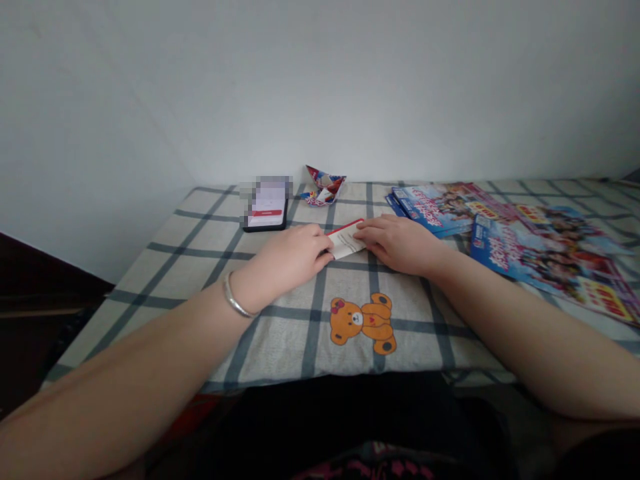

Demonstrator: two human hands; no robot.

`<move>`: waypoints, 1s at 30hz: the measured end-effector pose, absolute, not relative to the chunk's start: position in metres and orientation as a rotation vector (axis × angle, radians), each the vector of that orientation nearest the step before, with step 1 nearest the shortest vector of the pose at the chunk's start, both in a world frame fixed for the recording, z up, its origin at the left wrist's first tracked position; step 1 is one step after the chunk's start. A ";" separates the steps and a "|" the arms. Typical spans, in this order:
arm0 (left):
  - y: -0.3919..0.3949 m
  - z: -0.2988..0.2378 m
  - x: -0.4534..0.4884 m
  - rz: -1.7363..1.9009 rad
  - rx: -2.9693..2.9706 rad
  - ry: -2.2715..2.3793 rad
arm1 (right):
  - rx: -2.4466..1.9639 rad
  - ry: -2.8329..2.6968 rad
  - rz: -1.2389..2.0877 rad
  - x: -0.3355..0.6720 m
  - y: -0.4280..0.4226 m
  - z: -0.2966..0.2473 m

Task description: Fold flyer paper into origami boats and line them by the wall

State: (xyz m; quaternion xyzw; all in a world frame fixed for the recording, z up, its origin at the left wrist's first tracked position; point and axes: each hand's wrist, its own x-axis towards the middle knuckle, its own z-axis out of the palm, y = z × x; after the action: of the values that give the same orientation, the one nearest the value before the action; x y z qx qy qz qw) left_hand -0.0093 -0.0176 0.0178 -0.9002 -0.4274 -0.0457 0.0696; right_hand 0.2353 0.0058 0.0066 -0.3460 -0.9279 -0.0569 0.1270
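A small folded piece of white paper with a red edge (346,240) lies on the checked tablecloth (280,333) in the middle of the table. My left hand (287,260) rests on its left side with the fingers curled and pressing down. My right hand (397,241) lies on its right side, fingers together and flat on the paper. A silver bangle (235,298) is on my left wrist. Both hands touch the paper and pin it to the cloth.
A phone (267,207) with a lit screen lies behind my left hand. A folded paper boat (324,185) sits near the wall. Several colourful leaflets (525,240) spread over the right side. A bear print (364,322) is on the cloth. White walls enclose the table's back and left.
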 end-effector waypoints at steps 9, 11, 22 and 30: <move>-0.014 0.009 0.002 -0.221 -2.650 -1.226 | -1.067 -2.629 -0.196 0.232 0.014 0.005; -0.013 0.010 0.001 -0.236 -2.665 -1.195 | -1.077 -2.630 -0.182 0.232 0.013 0.006; -0.017 0.015 0.003 -0.143 -2.596 -1.148 | -0.953 -2.718 -0.082 0.224 0.004 0.009; -0.017 0.017 0.003 -0.155 -2.610 -1.168 | -0.920 -2.680 -0.079 0.225 0.007 0.003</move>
State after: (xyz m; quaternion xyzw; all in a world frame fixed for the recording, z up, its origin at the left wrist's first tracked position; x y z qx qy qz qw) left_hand 0.0030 -0.0173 0.0166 -0.9026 -0.4039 -0.0535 0.1387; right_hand 0.2250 0.0067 0.0031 -0.3208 -0.9343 -0.0276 0.1527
